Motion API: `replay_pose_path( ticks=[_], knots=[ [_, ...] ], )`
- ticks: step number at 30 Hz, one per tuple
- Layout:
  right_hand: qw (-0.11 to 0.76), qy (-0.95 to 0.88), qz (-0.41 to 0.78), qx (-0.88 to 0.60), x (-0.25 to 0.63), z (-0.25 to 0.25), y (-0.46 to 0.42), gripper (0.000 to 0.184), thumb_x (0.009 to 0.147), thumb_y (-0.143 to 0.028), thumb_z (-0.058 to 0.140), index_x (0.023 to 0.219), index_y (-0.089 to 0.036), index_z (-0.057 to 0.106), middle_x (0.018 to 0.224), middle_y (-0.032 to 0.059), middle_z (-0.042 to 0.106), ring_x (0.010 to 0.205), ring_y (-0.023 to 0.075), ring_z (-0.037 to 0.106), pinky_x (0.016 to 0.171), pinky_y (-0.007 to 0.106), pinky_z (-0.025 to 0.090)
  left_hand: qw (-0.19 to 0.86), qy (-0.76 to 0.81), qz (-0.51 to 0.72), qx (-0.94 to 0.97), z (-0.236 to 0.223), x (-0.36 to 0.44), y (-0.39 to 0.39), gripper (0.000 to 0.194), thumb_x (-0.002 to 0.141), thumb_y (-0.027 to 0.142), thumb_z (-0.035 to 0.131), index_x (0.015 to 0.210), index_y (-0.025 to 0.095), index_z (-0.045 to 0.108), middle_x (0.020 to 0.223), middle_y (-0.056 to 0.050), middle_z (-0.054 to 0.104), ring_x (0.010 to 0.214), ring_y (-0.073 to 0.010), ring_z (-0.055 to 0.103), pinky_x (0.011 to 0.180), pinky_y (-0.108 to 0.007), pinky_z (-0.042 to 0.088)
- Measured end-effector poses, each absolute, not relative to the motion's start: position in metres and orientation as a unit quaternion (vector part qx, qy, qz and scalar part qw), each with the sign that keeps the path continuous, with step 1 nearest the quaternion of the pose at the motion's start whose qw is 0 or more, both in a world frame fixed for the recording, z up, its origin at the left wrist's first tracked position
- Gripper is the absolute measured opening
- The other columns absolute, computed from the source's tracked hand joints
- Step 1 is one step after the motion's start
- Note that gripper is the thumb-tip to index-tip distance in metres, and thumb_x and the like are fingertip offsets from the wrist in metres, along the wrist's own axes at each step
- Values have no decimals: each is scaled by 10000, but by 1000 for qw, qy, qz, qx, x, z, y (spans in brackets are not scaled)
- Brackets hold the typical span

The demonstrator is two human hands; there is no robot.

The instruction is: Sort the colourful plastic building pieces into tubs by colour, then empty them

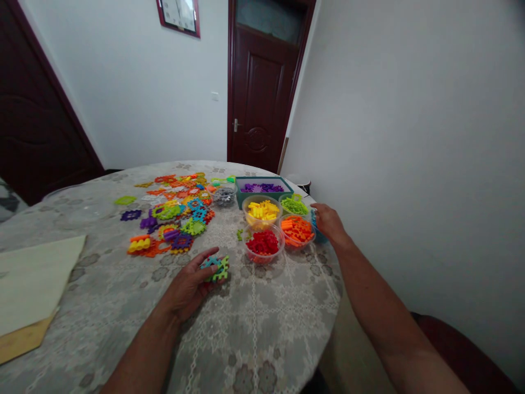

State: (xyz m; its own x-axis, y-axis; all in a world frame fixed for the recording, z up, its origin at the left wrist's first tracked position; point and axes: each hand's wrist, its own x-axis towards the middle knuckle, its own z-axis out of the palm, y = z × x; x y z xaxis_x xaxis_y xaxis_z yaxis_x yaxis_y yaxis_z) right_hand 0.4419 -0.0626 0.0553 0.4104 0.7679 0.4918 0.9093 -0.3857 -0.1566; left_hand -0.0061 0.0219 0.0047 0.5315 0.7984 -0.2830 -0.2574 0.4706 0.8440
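Observation:
In my left hand (191, 284) are joined plastic building pieces (221, 268), green and blue with a bit of red beneath, gripped between thumb and fingers just above the table. My right hand (328, 221) reaches to the table's right edge, its fingers curled down at a bowl of blue pieces (320, 235). What those fingertips grip is hidden. Beside that hand stand clear bowls of orange pieces (297, 232) and light green pieces (293, 206). Closer to my left hand is a bowl of red pieces (262, 243), with yellow pieces (262, 210) in another bowl behind it.
A teal box (238, 200) of purple pieces and a bowl of grey pieces (224, 197) stand farther back. Mixed loose and joined pieces (176, 213) spread over the left middle. A pale board (36, 273) lies at the left. The wall (389, 137) rises close on the right.

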Motion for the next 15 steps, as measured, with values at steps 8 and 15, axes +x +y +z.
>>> replay_pose_path(
  ticks=[8, 15],
  knots=[
    [340, -504, -239, -757, 399, 67, -89, 410, 850, -65, 443, 1091, -119, 771, 1102, 163, 780, 1045, 271, 720, 1017, 425, 557, 786, 353, 348, 368, 3, -3, 23, 652, 785, 60, 827, 1402, 157, 638, 1227, -176, 746, 962, -241, 780, 815, -347, 692],
    [451, -673, -92, -579, 247, 60, -111, 259, 987, -159, 538, 1161, -231, 716, 1134, 85, 764, 1081, 230, 717, 994, 394, 581, 801, 337, 350, 350, 2, 0, 17, 514, 814, 100, 837, 1298, 128, 668, 1154, -149, 747, 918, -203, 762, 788, -308, 685]
  ],
)
